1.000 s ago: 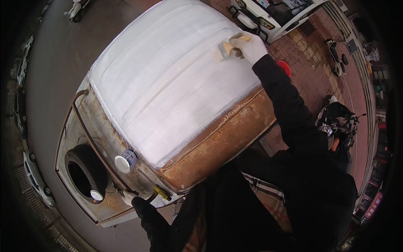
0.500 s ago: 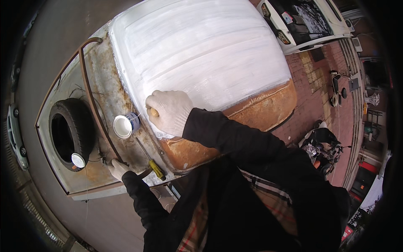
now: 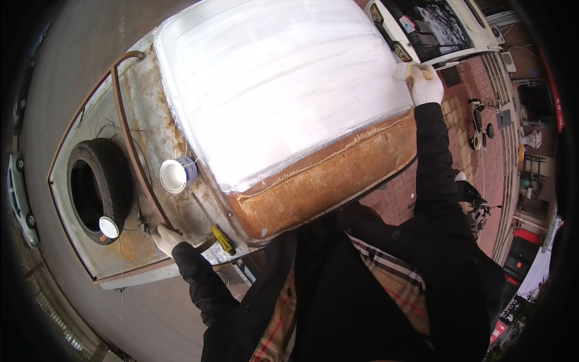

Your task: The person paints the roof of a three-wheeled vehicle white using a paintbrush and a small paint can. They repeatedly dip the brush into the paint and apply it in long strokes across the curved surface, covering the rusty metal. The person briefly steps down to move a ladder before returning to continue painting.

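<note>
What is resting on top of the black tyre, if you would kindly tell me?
On the black tyre, at its lower end in the picture, rests a round white lid-like disc. The rubber directly beneath that disc is covered and cannot be seen.

From here, the yellowish-handled brush (image 3: 401, 71) is held at the far right edge of the vehicle roof (image 3: 283, 90). That broad, rounded roof is streaky white, with a rusty strip along its near side. The bent brown rail (image 3: 125, 130) stretches along the left.
</note>
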Demonstrator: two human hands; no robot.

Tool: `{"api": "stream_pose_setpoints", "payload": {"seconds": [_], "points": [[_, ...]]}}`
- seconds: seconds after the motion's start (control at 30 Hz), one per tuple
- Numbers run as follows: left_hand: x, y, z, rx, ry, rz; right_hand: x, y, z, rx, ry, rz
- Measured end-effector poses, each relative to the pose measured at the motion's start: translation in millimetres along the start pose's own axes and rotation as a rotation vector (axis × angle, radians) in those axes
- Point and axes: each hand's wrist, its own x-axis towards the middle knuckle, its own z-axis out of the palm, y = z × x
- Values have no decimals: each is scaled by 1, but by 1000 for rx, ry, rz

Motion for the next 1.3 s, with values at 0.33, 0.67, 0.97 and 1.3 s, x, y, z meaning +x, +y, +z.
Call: {"api": "stream_pose_setpoints", "payload": {"seconds": [0.33, 0.67, 0.97, 1.3], "points": [[6, -4, -1, -15, -39, 8, -248, -105, 117, -247, -794, -682], [13, -6, 1, -33, 7, 0, -182, -38, 48, 255, -673, 32], [29, -16, -1, 11, -8, -7, 59, 139, -146, 30, 84, 28], [31, -8, 0, 5, 30, -99, -141, 5, -36, -129, -414, -556]]}}
